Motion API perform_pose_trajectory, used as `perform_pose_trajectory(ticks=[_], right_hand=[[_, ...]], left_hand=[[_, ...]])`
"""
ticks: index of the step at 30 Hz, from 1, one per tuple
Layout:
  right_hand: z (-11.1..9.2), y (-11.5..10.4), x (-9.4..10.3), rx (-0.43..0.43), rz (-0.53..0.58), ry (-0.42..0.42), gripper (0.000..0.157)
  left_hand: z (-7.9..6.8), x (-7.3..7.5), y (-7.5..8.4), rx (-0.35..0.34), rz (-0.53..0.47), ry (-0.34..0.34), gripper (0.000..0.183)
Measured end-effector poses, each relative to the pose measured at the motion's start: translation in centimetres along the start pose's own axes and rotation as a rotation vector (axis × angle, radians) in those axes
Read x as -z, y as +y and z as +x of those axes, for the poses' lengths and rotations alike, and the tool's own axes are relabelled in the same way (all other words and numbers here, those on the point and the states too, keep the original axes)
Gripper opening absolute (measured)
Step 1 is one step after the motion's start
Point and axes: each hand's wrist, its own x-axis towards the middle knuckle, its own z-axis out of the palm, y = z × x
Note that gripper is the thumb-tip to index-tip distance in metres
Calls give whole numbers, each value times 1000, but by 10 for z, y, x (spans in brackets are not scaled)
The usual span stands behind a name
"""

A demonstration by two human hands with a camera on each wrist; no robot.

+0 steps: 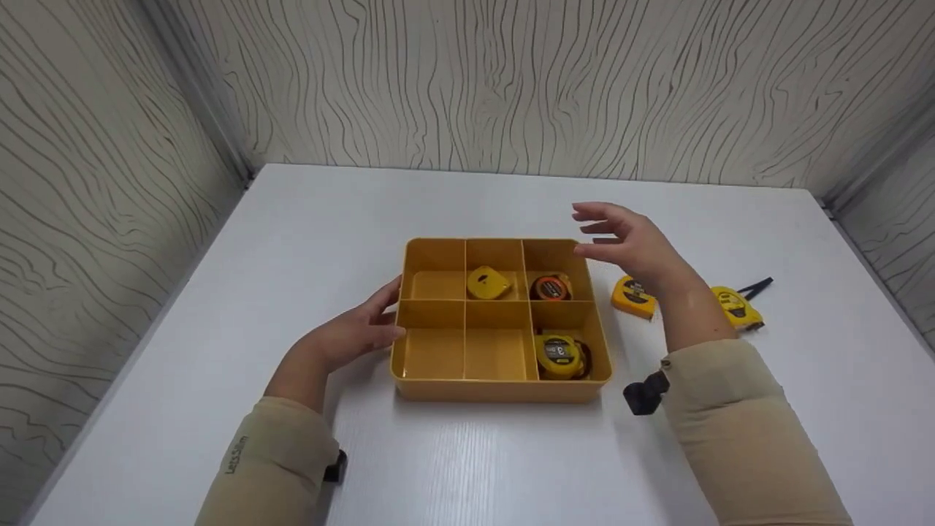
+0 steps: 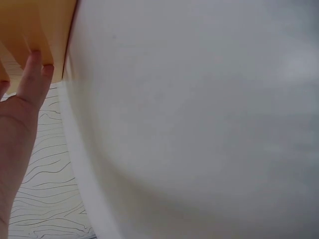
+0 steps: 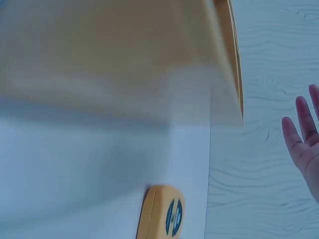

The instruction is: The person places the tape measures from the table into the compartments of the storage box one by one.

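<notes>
A yellow divided organizer box point(image 1: 499, 391) sits on the white table. My left hand point(image 1: 349, 337) rests against its left wall, fingertips touching the side; in the left wrist view the fingers point(image 2: 31, 82) lie straight along the box. My right hand point(image 1: 634, 245) hovers past the box's back right corner with relaxed, spread fingers and nothing in them. Inside the box, a yellow tape measure point(image 1: 488, 283) lies in the back middle compartment and one with an orange ring point(image 1: 551, 287) in the back right. A larger yellow tape measure point(image 1: 559, 356) occupies the front right compartment.
Right of the box, an orange-yellow tape measure point(image 1: 632, 296) lies on the table point(image 1: 467, 467). Farther right is a yellow tape measure point(image 1: 736, 307) with a black strap, partly behind my right forearm. Wood-grain panels point(image 1: 511, 88) enclose the table's back and sides.
</notes>
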Motion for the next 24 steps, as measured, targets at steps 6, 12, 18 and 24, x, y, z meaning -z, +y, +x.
perform_pose_trajectory(ticks=[6,12,18,24], right_hand=[[-14,14,24,-80,16,62,68],[-28,30,47,-137,-38,122,71],[-41,45,67,-129,-22,195,69],[-54,63,84,-168,-23,264,68]], left_hand=[[0,-1,-1,-3,4,7,88],[0,-1,0,8,-1,14,87],[-1,2,-1,-33,-42,-42,87],[-1,3,-1,-59,-66,-73,88]])
